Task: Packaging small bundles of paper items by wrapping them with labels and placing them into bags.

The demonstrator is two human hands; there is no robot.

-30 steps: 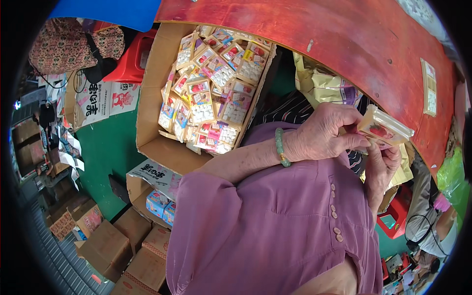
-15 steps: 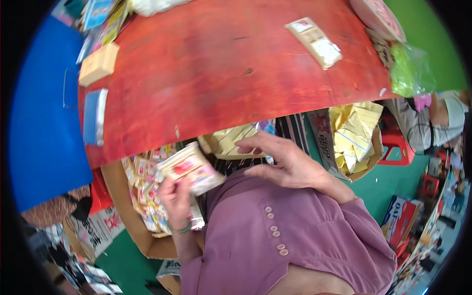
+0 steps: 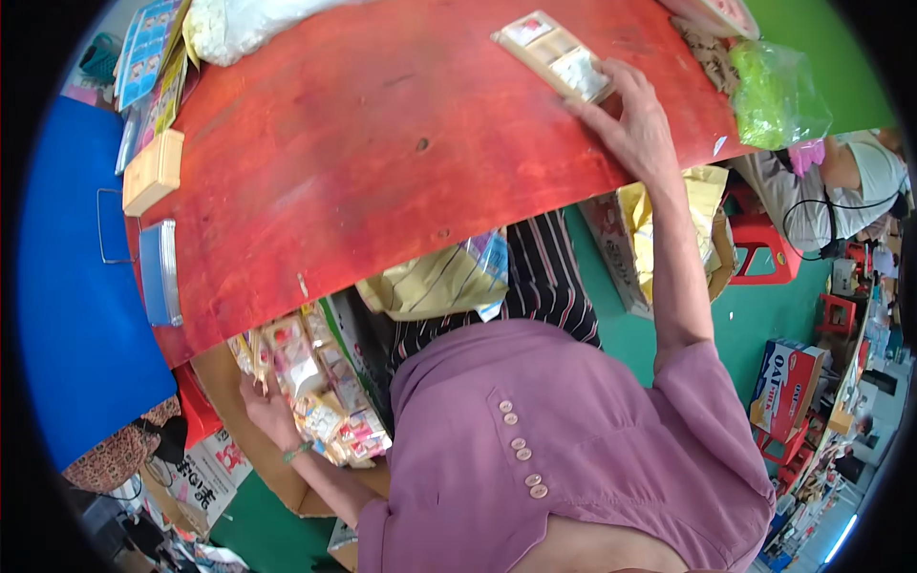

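Note:
My right hand reaches over the red table, its thumb and fingers closed around the near end of a long cream-coloured tray. The tray has a red-and-white printed piece at its far end and a shiny clear-wrapped part by my fingers. Down at the left, my left hand is inside a cardboard box, its fingers apart beside a cream package with a red print. That package lies on several small wrapped packets in the box. The left fingertips are partly lost among the packets.
On the table's left edge are a cream block and a blue flat pack. A green plastic bag hangs at the right corner. Yellow sheets lie on my lap; a carton of yellow paper stands right.
My left hand has lowered the package into the box and let go of it. My right hand has moved from above my lap to the tray on the table. The view has shifted.

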